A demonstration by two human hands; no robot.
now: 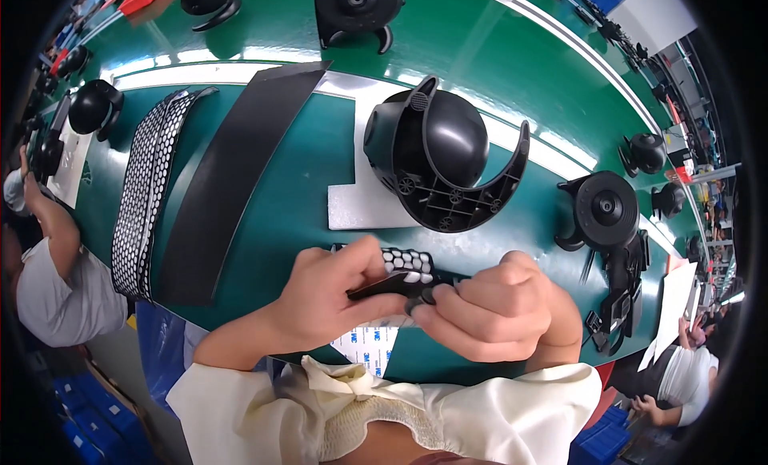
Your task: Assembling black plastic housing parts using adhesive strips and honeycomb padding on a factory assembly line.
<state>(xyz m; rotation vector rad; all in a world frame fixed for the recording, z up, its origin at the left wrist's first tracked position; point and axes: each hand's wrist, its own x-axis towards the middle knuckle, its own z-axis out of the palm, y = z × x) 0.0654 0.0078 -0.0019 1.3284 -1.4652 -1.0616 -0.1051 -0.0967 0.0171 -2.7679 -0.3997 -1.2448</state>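
1. Head view: the left hand (324, 293) pinches a small black piece with white hexagons (408, 261) between thumb and fingers, just in front of the person's chest, over the near edge of the green table (312, 177).
2. The right hand (496, 309) is beside that piece's right end, its fingers curled in tightly; whether they grip the end or only touch it, I cannot tell.
3. Below the hands, a white sheet with blue print (366, 347) shows at the table's near edge.
4. Beyond the hands, a black rounded housing with a curved fork (456, 145) rests partly over a white pad (360, 209).
5. To the left lie a long plain black strip (240, 177) and, beside it, long hexagon-patterned strips (148, 193).
6. To the right stands a round black part (606, 205), with dark pieces (626, 293) near it.
7. One co-worker (64, 297) is at far left, another (680, 377) at far right.
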